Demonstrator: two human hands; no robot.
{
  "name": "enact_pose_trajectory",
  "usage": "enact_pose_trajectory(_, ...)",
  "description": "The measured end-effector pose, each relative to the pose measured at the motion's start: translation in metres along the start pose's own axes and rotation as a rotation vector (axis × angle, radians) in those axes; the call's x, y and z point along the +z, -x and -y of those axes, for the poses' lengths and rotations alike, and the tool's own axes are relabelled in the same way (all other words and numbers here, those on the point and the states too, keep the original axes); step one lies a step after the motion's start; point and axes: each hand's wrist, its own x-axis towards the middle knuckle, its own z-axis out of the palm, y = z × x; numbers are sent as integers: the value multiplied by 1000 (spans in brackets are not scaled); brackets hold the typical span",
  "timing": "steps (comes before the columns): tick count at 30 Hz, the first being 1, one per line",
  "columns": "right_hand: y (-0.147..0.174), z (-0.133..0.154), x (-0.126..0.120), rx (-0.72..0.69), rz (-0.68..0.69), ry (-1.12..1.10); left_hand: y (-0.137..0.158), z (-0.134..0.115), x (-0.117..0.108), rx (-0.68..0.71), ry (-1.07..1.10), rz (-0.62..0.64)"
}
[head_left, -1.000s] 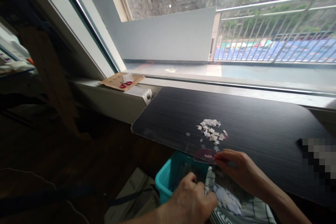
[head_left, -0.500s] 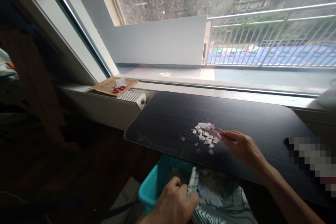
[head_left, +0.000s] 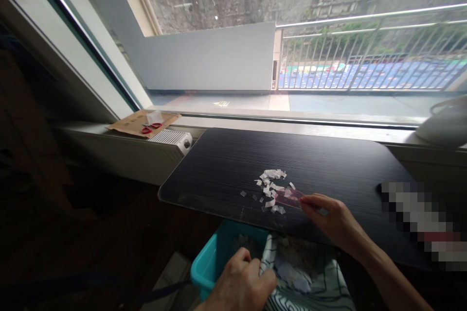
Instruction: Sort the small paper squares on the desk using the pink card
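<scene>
Pinched in my right hand (head_left: 328, 209) is a thin, see-through pink plastic sheet (head_left: 288, 198), low over the black tabletop. It lies against a scatter of small white paper scraps (head_left: 268, 184), covering a few of them. Below the table's front edge, my left hand (head_left: 248, 277) is closed on the rim of a white and dark patterned cloth bag (head_left: 269, 252). More white scraps (head_left: 292, 269) show inside the bag. Beside it stands a turquoise plastic bin (head_left: 211, 252), which also has pale bits inside. My left fingertips are partly hidden.
The black table (head_left: 219, 165) stands against a window sill. Red-handled scissors (head_left: 151, 128) lie on a brown envelope (head_left: 127, 124) at the left, above a white radiator (head_left: 171, 139). A blurred-out object (head_left: 416, 218) is at the table's right, and a pale rounded object (head_left: 443, 124) is on the sill.
My right hand has brought the pink sheet down and toward the table's front edge, spreading the scraps. My left hand keeps its hold on the bag. The view has shifted slightly right.
</scene>
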Motion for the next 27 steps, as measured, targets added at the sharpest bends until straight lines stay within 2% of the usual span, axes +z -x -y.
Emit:
enact_pose_trajectory(3, -3, 3, 1, 10, -6, -6, -1, -1, -4, -11, -6, 41)
enact_pose_trajectory(7, -4, 9, -1, -2, 80, -6, -4, -2, -7, -23, -14, 93)
enact_pose_trajectory(15, 6, 17, -9, -14, 152, -16, -2, -2, -8, -50, 33, 81)
enact_pose_trajectory(22, 6, -1, -17, 41, 2, 138, -1, -2, -7, -79, 65, 100)
enact_pose_trajectory(27, 3, 6, -19, 14, 22, 114, -2, -4, -9, -93, 97, 151)
